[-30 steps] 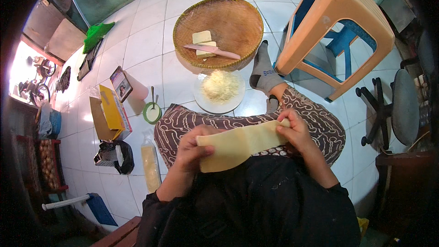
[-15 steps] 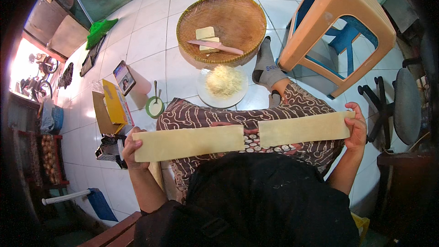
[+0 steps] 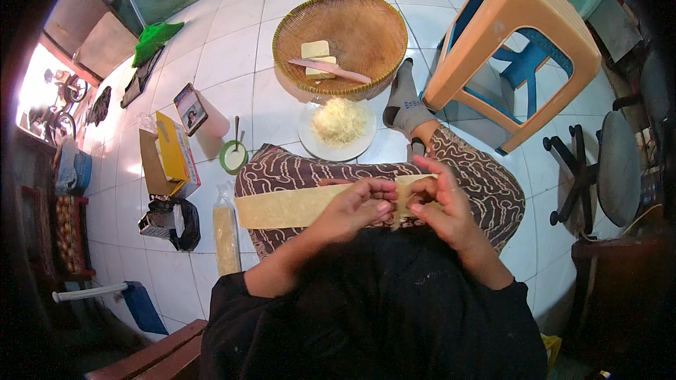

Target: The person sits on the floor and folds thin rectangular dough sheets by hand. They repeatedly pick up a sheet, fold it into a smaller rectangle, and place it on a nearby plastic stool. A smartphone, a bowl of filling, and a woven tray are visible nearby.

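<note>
Two long, pale strips of dough sheet lie end to end across my lap. My left hand (image 3: 355, 205) covers the inner end of the left dough strip (image 3: 285, 209); its fingertips and thumb come together, but what lies between them is hidden. Facing it, my right hand (image 3: 449, 212) is over the right dough strip (image 3: 408, 180), with curled fingers and thumb at that strip's inner edge and the index finger raised. Motion slightly blurs these fingertips. Beyond my knees a white plate (image 3: 308, 142) carries a heap of grated cheese (image 3: 339, 123).
A woven tray (image 3: 370, 28) holds pale blocks and a pink knife (image 3: 331, 69). At left are a green bowl (image 3: 233, 158) with a spoon, a propped phone (image 3: 191, 110), a yellow box (image 3: 176, 151) and a wrapped pale slab (image 3: 225, 236). An orange stool (image 3: 546, 24) stands right.
Both hands have left the outer ends of the strips and come together at the middle. The strips have been lowered onto my lap, and the wrapped slab at left is now uncovered.
</note>
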A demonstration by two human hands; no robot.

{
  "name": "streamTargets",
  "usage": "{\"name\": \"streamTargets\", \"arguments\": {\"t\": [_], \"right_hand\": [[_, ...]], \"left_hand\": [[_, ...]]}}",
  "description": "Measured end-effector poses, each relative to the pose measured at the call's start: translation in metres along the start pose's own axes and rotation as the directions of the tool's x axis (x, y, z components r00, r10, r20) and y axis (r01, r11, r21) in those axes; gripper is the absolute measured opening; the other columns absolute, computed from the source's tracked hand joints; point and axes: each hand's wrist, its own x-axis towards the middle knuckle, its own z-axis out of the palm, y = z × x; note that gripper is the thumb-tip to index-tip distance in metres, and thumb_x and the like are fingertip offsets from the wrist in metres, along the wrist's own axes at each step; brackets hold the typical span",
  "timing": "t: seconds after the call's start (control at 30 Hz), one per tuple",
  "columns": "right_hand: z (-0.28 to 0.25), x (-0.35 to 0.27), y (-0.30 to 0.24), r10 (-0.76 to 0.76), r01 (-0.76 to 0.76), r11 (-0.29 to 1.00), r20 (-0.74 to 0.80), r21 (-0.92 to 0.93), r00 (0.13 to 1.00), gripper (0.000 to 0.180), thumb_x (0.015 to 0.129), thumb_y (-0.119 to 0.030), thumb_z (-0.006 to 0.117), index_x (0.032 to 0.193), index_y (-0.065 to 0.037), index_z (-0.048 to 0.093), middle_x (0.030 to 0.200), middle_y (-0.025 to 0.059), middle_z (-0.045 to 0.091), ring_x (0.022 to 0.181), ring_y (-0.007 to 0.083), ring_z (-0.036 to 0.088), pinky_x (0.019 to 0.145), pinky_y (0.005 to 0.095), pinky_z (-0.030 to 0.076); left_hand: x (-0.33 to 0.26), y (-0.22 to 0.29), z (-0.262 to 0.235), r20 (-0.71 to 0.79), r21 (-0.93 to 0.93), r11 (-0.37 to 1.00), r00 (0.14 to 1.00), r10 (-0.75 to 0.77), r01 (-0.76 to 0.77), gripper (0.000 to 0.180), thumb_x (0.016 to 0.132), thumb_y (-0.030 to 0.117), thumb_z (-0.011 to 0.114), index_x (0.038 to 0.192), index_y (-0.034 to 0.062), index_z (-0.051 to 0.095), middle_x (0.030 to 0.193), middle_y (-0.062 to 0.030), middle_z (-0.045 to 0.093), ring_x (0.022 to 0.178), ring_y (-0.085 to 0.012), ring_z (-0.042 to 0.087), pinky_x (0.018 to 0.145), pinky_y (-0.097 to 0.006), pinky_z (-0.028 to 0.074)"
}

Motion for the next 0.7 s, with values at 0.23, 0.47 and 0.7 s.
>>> {"name": "streamTargets", "arguments": {"t": [0.23, 0.47, 0.7], "right_hand": [[0.003, -0.002, 0.035, -0.012, 0.013, 0.992, 0.014, -0.128, 1.000, 0.022, 0.083, 0.000, 0.051, 0.104, 0.001, 0.055, 0.093, 0.0104, 0.059, 0.086, 0.0139, 0.056, 0.077, 0.0261, 0.044], [0.009, 0.006, 0.039, -0.203, 0.255, 0.910, 0.184, -0.327, 0.962, 0.019, 0.079, 0.002, 0.053, 0.097, 0.004, 0.058, 0.098, 0.0108, 0.057, 0.092, 0.0183, 0.055, 0.082, 0.0278, 0.042], [0.007, 0.005, 0.040, -0.058, 0.083, 0.951, 0.089, -0.299, 0.994, 0.010, 0.077, -0.002, 0.058, 0.087, 0.001, 0.056, 0.085, 0.0085, 0.056, 0.079, 0.0149, 0.056, 0.071, 0.0262, 0.044]], "left_hand": [[0.018, -0.041, -0.009, -0.079, -0.350, 0.936, 0.996, -0.050, 0.020, 0.025, 0.090, 0.014, 0.050, 0.112, 0.0040, 0.042, 0.105, -0.0093, 0.053, 0.097, -0.0197, 0.055, 0.088, -0.035, 0.046], [0.021, -0.050, -0.017, -0.175, -0.301, 0.952, 0.985, -0.005, -0.049, 0.023, 0.088, 0.009, 0.052, 0.108, 0.0030, 0.044, 0.101, -0.0095, 0.055, 0.089, -0.0199, 0.058, 0.079, -0.033, 0.050], [0.018, -0.048, -0.016, -0.195, -0.289, 0.954, 0.980, 0.029, -0.086, 0.020, 0.087, 0.006, 0.052, 0.105, 0.0018, 0.046, 0.097, -0.0087, 0.056, 0.085, -0.0191, 0.060, 0.072, -0.031, 0.051]]}}
